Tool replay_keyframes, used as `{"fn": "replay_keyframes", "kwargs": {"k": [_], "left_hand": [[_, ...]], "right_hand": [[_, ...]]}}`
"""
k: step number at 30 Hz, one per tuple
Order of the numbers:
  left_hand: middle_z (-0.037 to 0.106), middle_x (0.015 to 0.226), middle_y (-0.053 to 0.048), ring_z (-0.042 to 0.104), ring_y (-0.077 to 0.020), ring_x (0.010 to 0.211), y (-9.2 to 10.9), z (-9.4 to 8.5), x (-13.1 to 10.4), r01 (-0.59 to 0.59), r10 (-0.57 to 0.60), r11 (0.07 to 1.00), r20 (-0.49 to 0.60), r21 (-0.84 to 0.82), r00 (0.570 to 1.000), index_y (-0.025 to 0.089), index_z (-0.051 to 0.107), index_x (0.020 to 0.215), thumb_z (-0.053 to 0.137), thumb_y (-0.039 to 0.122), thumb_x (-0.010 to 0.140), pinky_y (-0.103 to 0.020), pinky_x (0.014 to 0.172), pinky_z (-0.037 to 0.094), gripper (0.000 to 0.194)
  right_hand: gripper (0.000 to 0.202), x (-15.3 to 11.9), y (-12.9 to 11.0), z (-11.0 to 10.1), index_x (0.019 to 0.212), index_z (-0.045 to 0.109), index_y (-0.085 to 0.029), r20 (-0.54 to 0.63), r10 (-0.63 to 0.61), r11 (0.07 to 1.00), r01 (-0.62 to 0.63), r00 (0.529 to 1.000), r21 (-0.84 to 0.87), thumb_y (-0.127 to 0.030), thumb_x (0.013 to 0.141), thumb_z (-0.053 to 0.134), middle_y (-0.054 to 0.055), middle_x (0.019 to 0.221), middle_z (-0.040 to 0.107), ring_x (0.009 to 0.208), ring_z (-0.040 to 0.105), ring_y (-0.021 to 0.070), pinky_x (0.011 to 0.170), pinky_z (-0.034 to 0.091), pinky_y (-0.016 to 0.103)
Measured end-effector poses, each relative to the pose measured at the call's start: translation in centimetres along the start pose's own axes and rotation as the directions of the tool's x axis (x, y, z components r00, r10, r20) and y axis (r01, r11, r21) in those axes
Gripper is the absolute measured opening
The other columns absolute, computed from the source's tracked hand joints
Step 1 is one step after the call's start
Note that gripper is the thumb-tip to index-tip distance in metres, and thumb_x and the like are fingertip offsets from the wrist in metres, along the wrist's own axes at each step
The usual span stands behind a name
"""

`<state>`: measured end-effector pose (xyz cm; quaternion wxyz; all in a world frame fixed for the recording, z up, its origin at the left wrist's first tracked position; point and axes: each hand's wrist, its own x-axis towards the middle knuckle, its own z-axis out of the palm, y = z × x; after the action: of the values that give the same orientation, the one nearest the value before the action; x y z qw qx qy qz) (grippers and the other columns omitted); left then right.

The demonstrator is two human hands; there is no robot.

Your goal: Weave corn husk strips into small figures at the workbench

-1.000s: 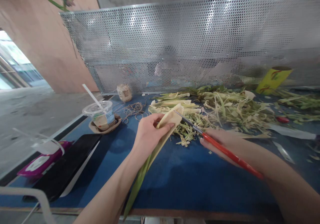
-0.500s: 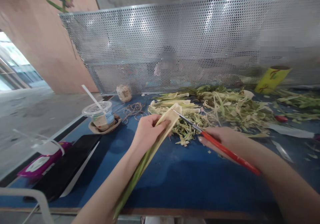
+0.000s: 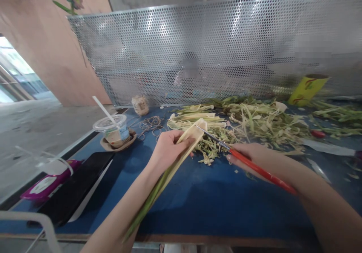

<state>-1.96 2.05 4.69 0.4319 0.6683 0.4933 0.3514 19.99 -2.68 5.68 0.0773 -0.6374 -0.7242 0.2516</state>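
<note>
The left hand (image 3: 171, 149) pinched a long, pale green leaf (image 3: 188, 138); the right hand (image 3: 249, 157) held red-handled metal tweezers (image 3: 243, 160) on it.

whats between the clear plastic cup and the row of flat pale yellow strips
A loose tangle of thin brown string lies between the cup and the strips, in the head view.

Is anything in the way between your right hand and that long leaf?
Nothing visible is blocking it. Only the red-handled tool, held in the right hand, spans the gap, its tip at the pale end of the long leaf in the left hand.
</note>
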Motion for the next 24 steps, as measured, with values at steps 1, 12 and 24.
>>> {"fn": "replay_keyframes", "kwargs": {"k": [1, 12, 24], "left_hand": [[0.062, 0.051, 0.002, 0.042, -0.0037, 0.033, 0.0, 0.0, 0.0, -0.002, 0.002, 1.000, 0.000, 0.000, 1.000, 0.017, 0.064, 0.080, 0.059, 0.039, 0.073, -0.014, 0.035, 0.032, 0.023], [0.061, 0.051, 0.000, 0.040, -0.0047, 0.033, 0.5, -0.5, -0.4, 0.026, -0.024, 0.999, 0.083, -0.028, 0.996, 0.017, 0.063, 0.081, 0.056, 0.045, 0.073, -0.015, 0.033, 0.030, 0.031], [0.060, 0.049, 0.001, 0.040, -0.0040, 0.031, 0.7, -0.2, -0.9, 0.015, -0.007, 0.998, 0.123, -0.067, 0.992, 0.016, 0.063, 0.081, 0.056, 0.044, 0.074, -0.014, 0.032, 0.029, 0.029]], "right_hand": [[0.038, 0.1, 0.2, 0.0, 0.066, 0.047, -0.020, 0.007, 0.005, 1.000, -0.005, 1.000, 0.012, -0.054, 0.078, 0.039, 0.002, 0.062, 0.055, 0.059, 0.052, 0.0161, 0.056, 0.036, 0.026], [0.035, -0.5, 1.6, 0.2, 0.073, 0.047, -0.021, 0.004, -0.089, 0.996, 0.089, 0.996, 0.016, -0.055, 0.079, 0.038, 0.002, 0.073, 0.057, 0.064, 0.052, 0.0163, 0.057, 0.038, 0.025], [0.036, -1.1, 0.8, -0.6, 0.080, 0.048, -0.019, 0.137, -0.223, 0.964, 0.197, 0.965, 0.177, -0.052, 0.083, 0.031, 0.003, 0.074, 0.050, 0.061, 0.045, 0.0127, 0.056, 0.040, 0.025]]}}
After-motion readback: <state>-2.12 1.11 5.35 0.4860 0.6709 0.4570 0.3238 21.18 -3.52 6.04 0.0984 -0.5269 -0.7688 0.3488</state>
